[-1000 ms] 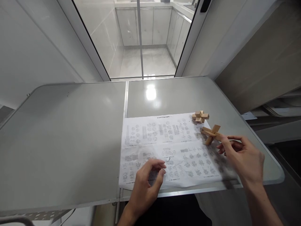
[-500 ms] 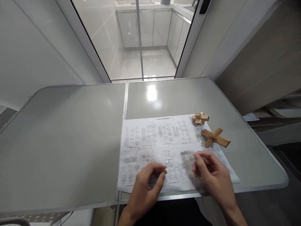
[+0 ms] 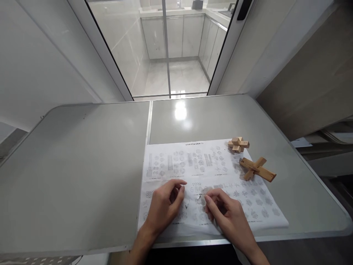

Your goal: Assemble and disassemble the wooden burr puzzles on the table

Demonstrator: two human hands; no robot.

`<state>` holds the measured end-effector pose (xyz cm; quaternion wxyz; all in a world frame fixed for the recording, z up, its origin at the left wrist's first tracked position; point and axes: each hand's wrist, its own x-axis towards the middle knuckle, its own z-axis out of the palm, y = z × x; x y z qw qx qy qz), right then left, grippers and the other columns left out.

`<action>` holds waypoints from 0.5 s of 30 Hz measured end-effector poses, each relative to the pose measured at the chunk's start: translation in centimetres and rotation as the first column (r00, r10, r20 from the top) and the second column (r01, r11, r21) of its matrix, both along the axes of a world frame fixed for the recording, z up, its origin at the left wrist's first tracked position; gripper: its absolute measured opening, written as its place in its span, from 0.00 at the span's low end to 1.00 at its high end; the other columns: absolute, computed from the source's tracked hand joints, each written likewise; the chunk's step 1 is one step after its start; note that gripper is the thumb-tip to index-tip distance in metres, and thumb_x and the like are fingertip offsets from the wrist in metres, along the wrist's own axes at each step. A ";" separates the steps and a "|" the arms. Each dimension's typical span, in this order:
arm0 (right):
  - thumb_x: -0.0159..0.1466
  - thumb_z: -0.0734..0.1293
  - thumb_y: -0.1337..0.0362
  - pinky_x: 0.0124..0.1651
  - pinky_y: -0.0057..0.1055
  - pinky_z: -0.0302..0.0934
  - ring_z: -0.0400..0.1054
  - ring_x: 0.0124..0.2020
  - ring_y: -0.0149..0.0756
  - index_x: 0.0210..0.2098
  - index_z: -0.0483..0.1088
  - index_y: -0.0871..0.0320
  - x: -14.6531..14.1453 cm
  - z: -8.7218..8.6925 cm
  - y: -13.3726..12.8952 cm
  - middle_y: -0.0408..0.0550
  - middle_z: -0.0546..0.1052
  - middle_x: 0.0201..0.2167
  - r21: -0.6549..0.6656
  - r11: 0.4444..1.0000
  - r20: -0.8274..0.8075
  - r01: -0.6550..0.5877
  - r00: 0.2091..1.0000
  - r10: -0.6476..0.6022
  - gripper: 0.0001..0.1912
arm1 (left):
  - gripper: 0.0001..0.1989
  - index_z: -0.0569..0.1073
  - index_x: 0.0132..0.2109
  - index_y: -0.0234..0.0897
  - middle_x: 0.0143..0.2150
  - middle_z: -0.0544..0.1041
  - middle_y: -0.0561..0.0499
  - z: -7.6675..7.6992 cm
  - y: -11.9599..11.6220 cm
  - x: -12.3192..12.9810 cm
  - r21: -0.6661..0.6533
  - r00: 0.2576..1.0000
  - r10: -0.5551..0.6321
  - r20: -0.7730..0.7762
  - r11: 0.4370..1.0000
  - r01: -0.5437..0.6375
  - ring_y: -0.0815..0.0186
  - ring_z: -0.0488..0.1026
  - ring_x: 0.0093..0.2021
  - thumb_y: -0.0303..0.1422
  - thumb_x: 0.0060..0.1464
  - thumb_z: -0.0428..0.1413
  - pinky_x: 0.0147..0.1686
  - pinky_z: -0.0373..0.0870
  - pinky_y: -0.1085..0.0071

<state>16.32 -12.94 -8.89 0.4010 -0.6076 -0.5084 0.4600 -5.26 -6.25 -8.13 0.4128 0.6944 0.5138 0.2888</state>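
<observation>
A printed white sheet with rows of small puzzle diagrams lies on the table beneath both hands. My left hand hovers over or rests on its lower left part; a gap separates thumb and forefinger, and nothing shows in it. Loosely curled, my right hand is over the lower middle, its thumb close to the forefinger, with no held object visible. Between the hands are small dark marks, too small to identify. A wooden cross-shaped interlocking puzzle lies beyond my right hand. Behind it sits a smaller wooden burr puzzle.
The grey-green table has a metal edge and a seam across its top. A glass door stands at its far side, with cabinets behind. On the right are shelves holding papers.
My right hand has moved left across the sheet, away from the wooden puzzles and closer to my left hand. The left hand has shifted slightly up and left. The view has tilted slightly.
</observation>
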 end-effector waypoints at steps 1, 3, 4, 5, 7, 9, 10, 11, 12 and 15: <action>0.77 0.65 0.49 0.30 0.27 0.65 0.70 0.23 0.33 0.38 0.74 0.54 0.0 -0.1 0.0 0.42 0.76 0.23 0.001 1.000 0.001 0.000 1.000 0.000 0.17 | 0.10 0.79 0.51 0.40 0.32 0.79 0.54 0.0 0.0 0.1 0.013 1.000 -0.009 -0.011 1.000 0.010 0.69 0.70 0.28 0.36 0.71 0.55 0.29 0.67 0.73; 0.77 0.65 0.49 0.30 0.27 0.65 0.70 0.23 0.33 0.39 0.75 0.54 -0.1 -0.3 0.0 0.42 0.77 0.24 -0.002 1.000 -0.001 0.004 1.000 -0.004 0.17 | 0.09 0.79 0.51 0.41 0.32 0.79 0.54 0.0 -0.2 0.2 0.037 0.999 -0.015 -0.030 0.999 0.016 0.69 0.72 0.28 0.35 0.71 0.55 0.30 0.67 0.73; 0.77 0.65 0.49 0.30 0.27 0.65 0.70 0.23 0.33 0.39 0.75 0.54 -0.2 -0.4 0.0 0.42 0.77 0.24 -0.003 1.000 -0.001 0.007 1.000 -0.007 0.17 | 0.09 0.79 0.51 0.41 0.33 0.79 0.55 0.1 -0.2 0.2 0.045 0.999 -0.015 -0.034 0.999 0.017 0.69 0.72 0.29 0.35 0.71 0.55 0.30 0.67 0.73; 0.77 0.66 0.50 0.30 0.27 0.65 0.70 0.23 0.33 0.39 0.75 0.54 -0.2 -0.5 0.0 0.42 0.77 0.24 -0.003 1.000 0.002 0.007 1.000 -0.007 0.16 | 0.09 0.79 0.51 0.41 0.33 0.80 0.55 0.1 -0.3 0.2 0.053 0.999 -0.015 -0.037 0.998 0.017 0.69 0.73 0.29 0.35 0.71 0.55 0.31 0.68 0.72; 0.76 0.66 0.50 0.29 0.27 0.64 0.70 0.23 0.33 0.39 0.75 0.54 -0.2 -0.7 0.0 0.41 0.76 0.24 0.000 1.000 0.011 0.011 1.000 -0.011 0.16 | 0.08 0.78 0.51 0.41 0.33 0.80 0.55 0.2 -0.3 0.2 0.077 0.999 -0.018 -0.051 0.997 0.022 0.69 0.73 0.29 0.34 0.71 0.55 0.31 0.68 0.72; 0.76 0.66 0.50 0.29 0.27 0.64 0.70 0.23 0.32 0.38 0.75 0.54 -0.3 -0.8 0.1 0.41 0.76 0.24 0.004 1.000 0.023 0.018 1.000 -0.018 0.16 | 0.08 0.78 0.51 0.41 0.33 0.80 0.55 0.1 -0.4 0.2 0.109 0.996 -0.030 -0.079 0.993 0.039 0.68 0.74 0.29 0.33 0.71 0.55 0.32 0.69 0.72; 0.76 0.66 0.50 0.29 0.27 0.64 0.70 0.23 0.33 0.38 0.75 0.54 -0.3 -0.8 0.1 0.41 0.76 0.24 0.006 1.000 0.027 0.021 0.999 -0.021 0.16 | 0.08 0.78 0.51 0.41 0.33 0.80 0.54 0.0 -0.4 0.3 0.125 0.995 -0.037 -0.094 0.991 0.049 0.68 0.74 0.30 0.33 0.71 0.55 0.32 0.69 0.71; 0.76 0.66 0.49 0.29 0.26 0.64 0.70 0.23 0.33 0.38 0.75 0.54 -0.3 -0.8 0.1 0.41 0.76 0.24 0.008 1.000 0.029 0.023 0.999 -0.024 0.16 | 0.08 0.78 0.51 0.41 0.33 0.80 0.54 0.0 -0.4 0.3 0.140 0.993 -0.043 -0.108 0.989 0.058 0.68 0.74 0.30 0.33 0.71 0.55 0.33 0.69 0.71; 0.76 0.66 0.49 0.29 0.26 0.64 0.70 0.23 0.33 0.38 0.75 0.54 -0.3 -0.7 0.2 0.41 0.76 0.24 0.009 1.000 0.031 0.024 0.999 -0.024 0.17 | 0.08 0.78 0.51 0.41 0.34 0.80 0.54 -0.1 -0.4 0.3 0.151 0.992 -0.048 -0.120 0.986 0.066 0.68 0.74 0.30 0.32 0.71 0.55 0.33 0.69 0.71; 0.76 0.66 0.49 0.29 0.26 0.65 0.70 0.23 0.33 0.38 0.75 0.54 -0.3 -0.5 0.2 0.42 0.77 0.24 0.012 1.000 0.043 0.024 0.999 -0.025 0.17 | 0.07 0.78 0.50 0.41 0.34 0.79 0.54 -0.2 -0.4 0.3 0.169 0.989 -0.053 -0.138 0.983 0.076 0.67 0.75 0.30 0.32 0.71 0.55 0.32 0.69 0.71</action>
